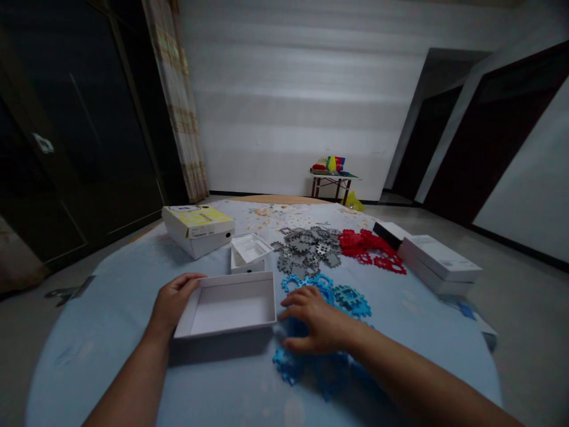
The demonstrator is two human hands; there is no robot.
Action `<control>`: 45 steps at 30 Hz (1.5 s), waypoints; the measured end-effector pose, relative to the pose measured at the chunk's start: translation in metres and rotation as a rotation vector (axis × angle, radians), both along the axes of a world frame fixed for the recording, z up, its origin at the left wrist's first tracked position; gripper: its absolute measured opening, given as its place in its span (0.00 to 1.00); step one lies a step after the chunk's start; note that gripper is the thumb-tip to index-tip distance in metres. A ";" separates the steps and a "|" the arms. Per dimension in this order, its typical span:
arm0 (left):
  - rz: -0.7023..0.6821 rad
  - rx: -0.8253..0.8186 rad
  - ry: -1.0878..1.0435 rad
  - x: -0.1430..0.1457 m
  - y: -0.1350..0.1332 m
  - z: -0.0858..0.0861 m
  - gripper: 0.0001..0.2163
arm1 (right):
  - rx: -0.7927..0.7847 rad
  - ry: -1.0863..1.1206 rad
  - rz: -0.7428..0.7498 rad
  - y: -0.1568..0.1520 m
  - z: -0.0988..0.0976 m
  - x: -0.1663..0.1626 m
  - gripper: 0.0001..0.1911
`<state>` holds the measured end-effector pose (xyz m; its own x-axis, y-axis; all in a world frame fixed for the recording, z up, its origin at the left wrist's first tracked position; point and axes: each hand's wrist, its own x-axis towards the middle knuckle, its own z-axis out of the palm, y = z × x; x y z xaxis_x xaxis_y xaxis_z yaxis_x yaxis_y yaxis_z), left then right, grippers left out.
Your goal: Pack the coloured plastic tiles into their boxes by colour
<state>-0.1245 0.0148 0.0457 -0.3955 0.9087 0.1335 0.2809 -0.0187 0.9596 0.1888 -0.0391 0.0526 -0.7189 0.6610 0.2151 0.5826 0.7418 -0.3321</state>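
An empty white box tray (231, 306) lies on the table in front of me. My left hand (174, 299) holds its left wall, fingers curled over the rim. My right hand (315, 320) rests palm down on a heap of blue flat interlocking pieces (351, 298) just right of the tray; its fingers are bent over the pieces and I cannot see whether any is gripped. Behind the blue heap lie a grey pile (307, 249) and a red pile (371, 248) of the same kind of pieces.
A round table with a pale blue cloth (111, 332) carries everything. A yellow-topped box (198, 228) and a small white insert tray (249, 252) stand at the back left. White flat boxes (440, 261) and a black one (389, 232) lie at the right. A small loaded table (331, 178) stands by the far wall.
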 end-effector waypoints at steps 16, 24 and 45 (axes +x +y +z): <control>-0.115 -0.110 -0.007 -0.013 0.011 -0.016 0.09 | -0.013 0.365 -0.553 0.094 0.010 -0.032 0.16; -0.150 -0.142 -0.020 -0.013 0.012 -0.020 0.10 | -0.147 0.400 -0.737 0.157 -0.003 -0.078 0.14; -0.186 -0.122 0.067 -0.014 0.016 -0.020 0.10 | 0.254 0.081 -0.728 0.152 0.014 -0.052 0.14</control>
<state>-0.1385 0.0306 0.0254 -0.2137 0.9762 0.0382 0.3468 0.0392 0.9371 0.1372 0.1129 0.0662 -0.0973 0.8843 0.4566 0.9336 0.2401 -0.2660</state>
